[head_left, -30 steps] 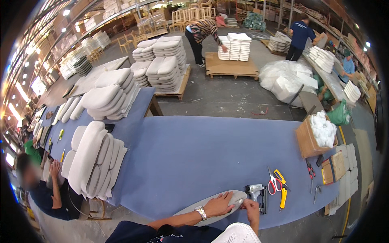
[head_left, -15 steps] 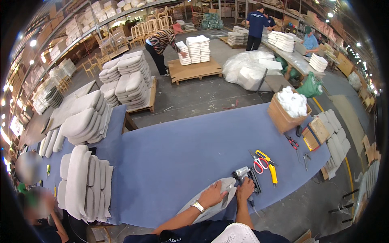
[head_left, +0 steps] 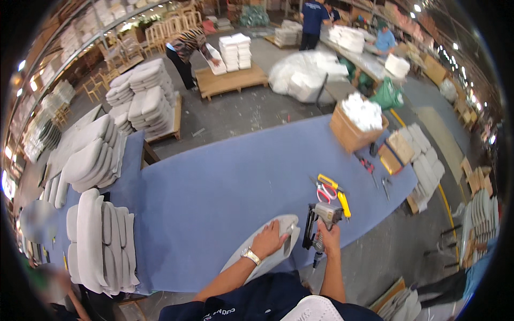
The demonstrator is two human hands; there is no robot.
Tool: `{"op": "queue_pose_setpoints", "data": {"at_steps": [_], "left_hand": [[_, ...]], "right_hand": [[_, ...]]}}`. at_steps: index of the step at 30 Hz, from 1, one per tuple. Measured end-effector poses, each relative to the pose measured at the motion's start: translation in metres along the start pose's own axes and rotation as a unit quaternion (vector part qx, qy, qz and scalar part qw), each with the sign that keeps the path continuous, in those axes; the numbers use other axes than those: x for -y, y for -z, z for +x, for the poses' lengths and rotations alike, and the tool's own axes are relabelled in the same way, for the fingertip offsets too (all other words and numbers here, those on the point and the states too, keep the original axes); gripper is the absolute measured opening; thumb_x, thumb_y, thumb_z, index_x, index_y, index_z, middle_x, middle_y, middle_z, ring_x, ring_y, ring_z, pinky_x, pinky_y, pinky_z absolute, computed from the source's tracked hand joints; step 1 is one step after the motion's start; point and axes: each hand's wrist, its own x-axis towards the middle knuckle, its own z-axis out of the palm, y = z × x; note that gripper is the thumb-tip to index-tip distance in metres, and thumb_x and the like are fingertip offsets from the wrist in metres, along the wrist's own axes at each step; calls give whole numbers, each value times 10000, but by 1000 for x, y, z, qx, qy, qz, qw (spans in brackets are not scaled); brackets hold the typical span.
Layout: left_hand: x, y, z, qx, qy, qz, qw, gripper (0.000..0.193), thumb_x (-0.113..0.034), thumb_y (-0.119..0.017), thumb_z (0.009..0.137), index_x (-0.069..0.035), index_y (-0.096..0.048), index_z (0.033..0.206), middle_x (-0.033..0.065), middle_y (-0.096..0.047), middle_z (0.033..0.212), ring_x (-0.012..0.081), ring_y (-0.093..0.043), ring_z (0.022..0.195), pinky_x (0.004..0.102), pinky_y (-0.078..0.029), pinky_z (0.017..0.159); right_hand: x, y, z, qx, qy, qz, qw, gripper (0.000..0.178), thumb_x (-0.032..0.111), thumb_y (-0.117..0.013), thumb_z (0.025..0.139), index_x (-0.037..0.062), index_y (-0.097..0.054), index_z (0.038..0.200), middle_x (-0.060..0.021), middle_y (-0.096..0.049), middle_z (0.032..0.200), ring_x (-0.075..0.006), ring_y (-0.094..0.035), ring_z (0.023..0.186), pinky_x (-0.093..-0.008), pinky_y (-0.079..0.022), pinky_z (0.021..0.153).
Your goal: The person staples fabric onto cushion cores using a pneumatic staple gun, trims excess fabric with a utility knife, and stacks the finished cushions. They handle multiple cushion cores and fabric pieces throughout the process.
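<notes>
- A left hand (head_left: 267,241), flat with fingers extended, presses on an elongated grey fabric-covered cushion (head_left: 272,261), which lies under that palm on a blue-covered worktable (head_left: 214,203).
- The right hand (head_left: 327,238) closes around the handle of a grey-and-black metal staple gun (head_left: 327,212), held just beside the cushion, to the right of the left hand's fingertips and apart from the fabric.
- Whether the gun's lower end rests on the table is hard to tell from this overhead angle.
- Beyond the right hand lie red-handled metal scissors (head_left: 325,192) and a slim yellow-handled tool (head_left: 344,204), near enough to the gun to deserve room.
- Good practice here, in our judgement: the left palm stays broad and firm so the cushion cannot slide, its fingertips well clear of the gun's nose.
- The right grip is best kept firm, finger off the trigger until the nose sits squarely on fabric drawn smooth, without folds bunching beneath the left hand.
</notes>
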Motion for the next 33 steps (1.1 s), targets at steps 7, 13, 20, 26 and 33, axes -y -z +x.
{"op": "queue_pose_setpoints", "data": {"at_steps": [7, 13, 20, 26, 33], "left_hand": [[7, -8, -16, 28, -14, 12, 999, 861, -550, -604, 979, 51, -354, 1542, 282, -459, 1548, 466, -518, 1360, 535, -525, 1016], [-16, -1, -8, 49, 41, 28, 998, 864, -484, -660, 968, 62, -327, 1548, 272, -438, 1571, 507, -473, 1394, 594, -493, 1049], [-17, 0, -3, 56, 52, 37, 996, 835, -410, -684, 963, 72, -330, 1545, 288, -429, 1573, 504, -459, 1412, 629, -476, 1058], [-18, 3, -5, 46, 34, 38, 998, 805, -346, -699, 958, 75, -340, 1542, 301, -434, 1564, 492, -464, 1415, 621, -471, 1071], [-23, 10, -4, 77, 54, 25, 995, 804, -316, -697, 960, 81, -320, 1548, 305, -397, 1586, 494, -424, 1446, 640, -454, 1081]], "right_hand": [[13, 17, -87, 6, 117, -194, 974, 460, 162, -844, 883, -26, -664, 1262, -106, -732, 1148, -188, -693, 970, -334, -555, 820], [48, 1, -102, 46, -58, -38, 997, 405, 201, -867, 868, -34, -719, 1163, -85, -760, 989, -137, -692, 775, -310, -561, 699], [30, -15, -84, 88, 6, -172, 981, 382, 181, -868, 853, -28, -732, 1142, -84, -774, 1010, -151, -730, 894, -311, -575, 801], [29, -18, -79, 122, 25, -224, 967, 336, 152, -838, 839, 5, -721, 1118, -114, -765, 995, -206, -742, 910, -329, -565, 822], [38, -13, -66, 199, 37, -235, 951, 324, 137, -814, 843, 0, -695, 1110, -122, -738, 955, -238, -725, 847, -333, -556, 800]]}}
